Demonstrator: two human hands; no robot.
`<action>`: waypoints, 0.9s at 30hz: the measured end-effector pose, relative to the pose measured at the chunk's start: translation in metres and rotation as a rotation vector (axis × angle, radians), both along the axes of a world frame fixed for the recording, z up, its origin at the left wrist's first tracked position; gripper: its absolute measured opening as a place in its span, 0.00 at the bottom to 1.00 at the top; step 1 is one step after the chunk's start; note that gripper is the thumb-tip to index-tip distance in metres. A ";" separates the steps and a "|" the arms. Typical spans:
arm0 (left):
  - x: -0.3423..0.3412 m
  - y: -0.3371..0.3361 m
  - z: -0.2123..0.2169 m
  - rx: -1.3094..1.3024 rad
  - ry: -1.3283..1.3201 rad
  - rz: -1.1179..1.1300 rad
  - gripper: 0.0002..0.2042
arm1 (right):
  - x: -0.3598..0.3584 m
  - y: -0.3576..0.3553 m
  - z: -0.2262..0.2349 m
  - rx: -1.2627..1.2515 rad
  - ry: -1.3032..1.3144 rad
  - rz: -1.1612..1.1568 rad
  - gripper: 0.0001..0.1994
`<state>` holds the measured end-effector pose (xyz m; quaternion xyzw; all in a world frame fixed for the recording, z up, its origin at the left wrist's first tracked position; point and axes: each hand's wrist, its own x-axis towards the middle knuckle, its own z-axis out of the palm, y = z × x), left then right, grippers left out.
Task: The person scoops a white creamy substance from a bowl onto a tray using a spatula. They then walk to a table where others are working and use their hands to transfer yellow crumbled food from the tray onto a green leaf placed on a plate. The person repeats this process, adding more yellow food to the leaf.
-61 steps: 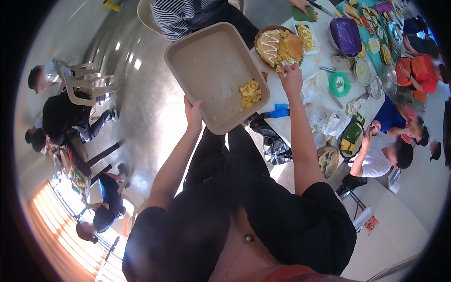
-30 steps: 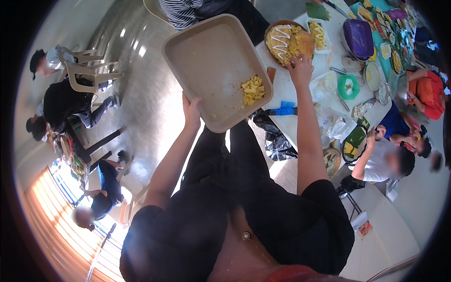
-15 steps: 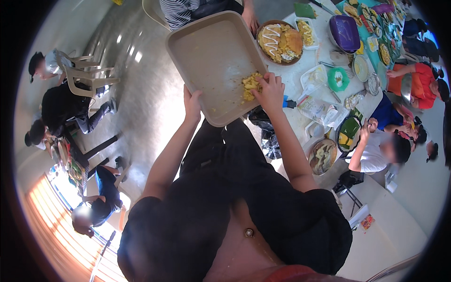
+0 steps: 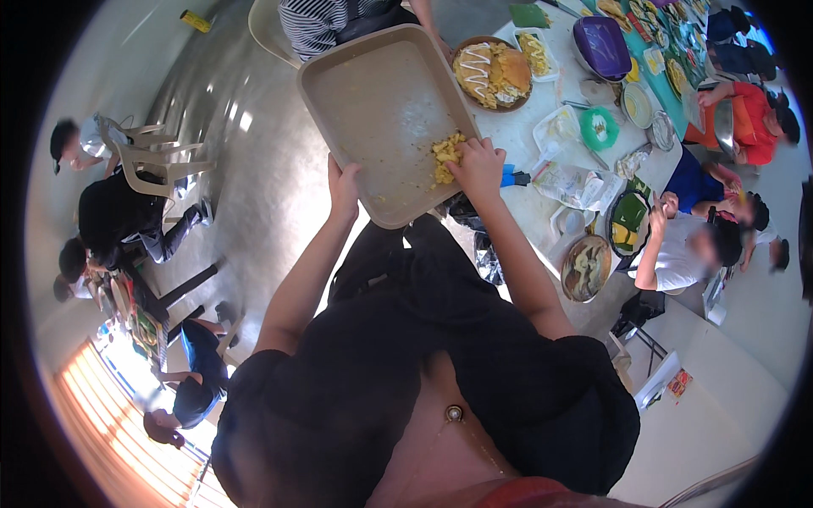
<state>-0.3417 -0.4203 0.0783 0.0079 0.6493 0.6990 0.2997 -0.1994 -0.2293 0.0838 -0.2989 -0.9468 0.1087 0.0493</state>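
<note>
A beige rectangular tray is held tilted in front of me, above my lap. My left hand is closed on its left rim, thumb on top and the other fingers hidden behind. At the right rim is my right hand, closed round the edge with its thumb reaching inside against the food. A small heap of crumbly yellow food lies in that near right part of the tray. Scattered crumbs and smears mark the rest of the tray's bottom.
On my right, a long white table carries a brown bowl of topped food, a purple basin, a green round container and several dishes. A person in stripes sits beyond the tray. Plastic chairs stand at left.
The view has shifted slightly, so the table and people sit a little differently. My right thumb stays by the yellow food, and both hands keep their places on the tray.
</note>
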 end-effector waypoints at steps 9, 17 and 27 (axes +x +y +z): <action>-0.002 0.004 -0.004 -0.020 -0.002 0.005 0.27 | 0.001 -0.008 -0.001 0.005 -0.010 -0.067 0.13; 0.011 0.013 0.010 0.010 0.011 0.045 0.22 | 0.001 -0.011 -0.010 0.081 -0.052 -0.113 0.12; 0.012 0.017 -0.002 -0.021 -0.004 0.075 0.21 | 0.001 0.003 -0.012 -0.127 -0.005 -0.208 0.11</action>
